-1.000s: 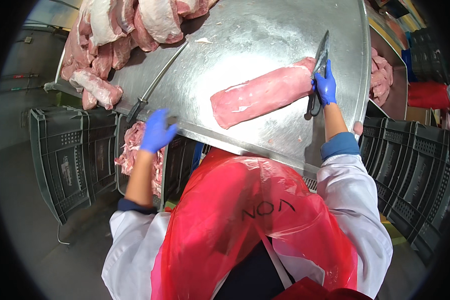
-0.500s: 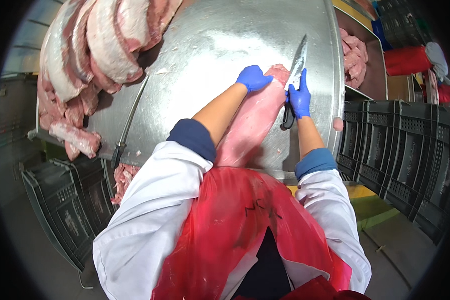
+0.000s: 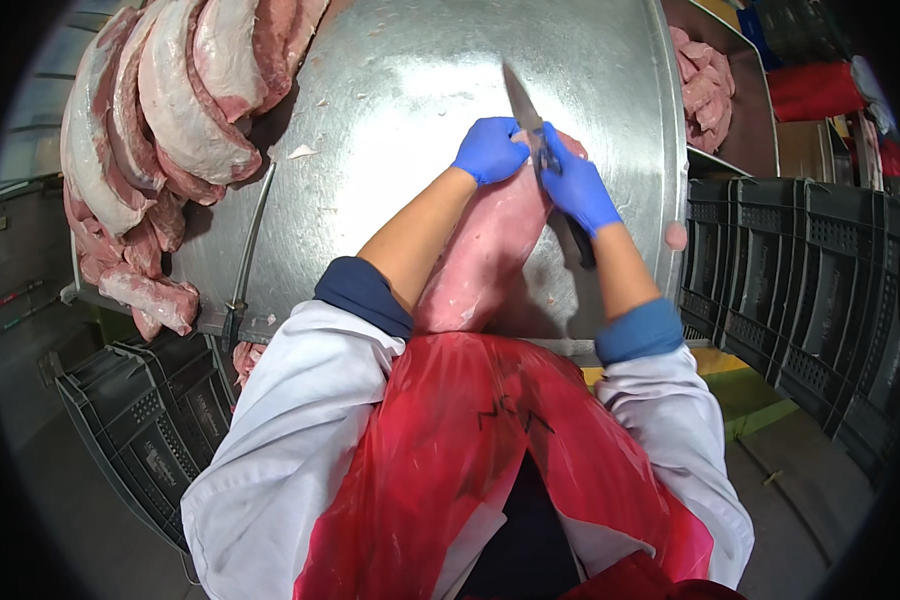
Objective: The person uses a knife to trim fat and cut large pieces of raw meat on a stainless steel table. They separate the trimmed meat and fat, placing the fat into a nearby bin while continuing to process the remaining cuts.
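Observation:
A long pink piece of boneless meat (image 3: pixel 485 245) lies on the steel table, its near end close to my red apron. My left hand (image 3: pixel 490 152), in a blue glove, is closed at the upper left of its far end, thumb and fingers pressed on the meat. My right hand (image 3: pixel 580 188), also gloved in blue, is closed on a knife (image 3: pixel 520 100) over the far right of the meat. The blade points away and slightly left, just past my left fingertips; the black handle sticks out below my right hand. Whether the edge touches the meat I cannot tell.
Large cuts of meat (image 3: pixel 185 100) are heaped at the table's left. A sharpening steel (image 3: pixel 253 240) lies beside them. At right, a metal bin (image 3: pixel 755 110) holds pink meat pieces (image 3: pixel 705 90). Dark plastic crates (image 3: pixel 770 270) stand on the right, another crate (image 3: pixel 155 430) on the left.
My right hand has moved left over the meat, and the knife's blade has swung from pointing right to pointing left. My left hand has shifted slightly left, still at the meat's far end.

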The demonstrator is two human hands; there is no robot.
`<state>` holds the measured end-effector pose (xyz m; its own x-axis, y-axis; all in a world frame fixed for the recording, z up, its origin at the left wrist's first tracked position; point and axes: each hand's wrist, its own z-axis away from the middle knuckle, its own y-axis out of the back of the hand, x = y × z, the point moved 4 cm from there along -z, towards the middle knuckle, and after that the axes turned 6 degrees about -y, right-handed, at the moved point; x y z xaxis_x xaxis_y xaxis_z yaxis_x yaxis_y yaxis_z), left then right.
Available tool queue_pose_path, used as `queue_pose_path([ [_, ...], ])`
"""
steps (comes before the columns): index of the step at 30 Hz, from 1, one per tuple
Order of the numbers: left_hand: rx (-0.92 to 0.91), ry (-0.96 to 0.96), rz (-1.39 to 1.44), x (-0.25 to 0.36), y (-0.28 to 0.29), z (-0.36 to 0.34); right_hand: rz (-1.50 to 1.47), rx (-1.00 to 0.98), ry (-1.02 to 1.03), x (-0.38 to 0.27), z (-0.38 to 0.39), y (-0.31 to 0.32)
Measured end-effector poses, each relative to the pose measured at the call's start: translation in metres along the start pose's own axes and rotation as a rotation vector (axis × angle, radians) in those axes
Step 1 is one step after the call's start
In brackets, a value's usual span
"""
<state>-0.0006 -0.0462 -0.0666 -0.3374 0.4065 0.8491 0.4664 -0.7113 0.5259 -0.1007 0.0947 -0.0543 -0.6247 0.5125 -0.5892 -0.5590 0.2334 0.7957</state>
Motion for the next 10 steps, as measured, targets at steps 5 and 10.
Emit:
queue_pose_path([
  [5, 0.059, -0.040, -0.036, -0.005, 0.005, 0.009, -0.265, -0.541, -0.397, -0.019, 0.061, 0.052],
  [10, 0.016, -0.123, -0.167, 0.026, 0.000, 0.014, -0.478, -0.419, -0.342, 0.002, -0.010, -0.005],
])
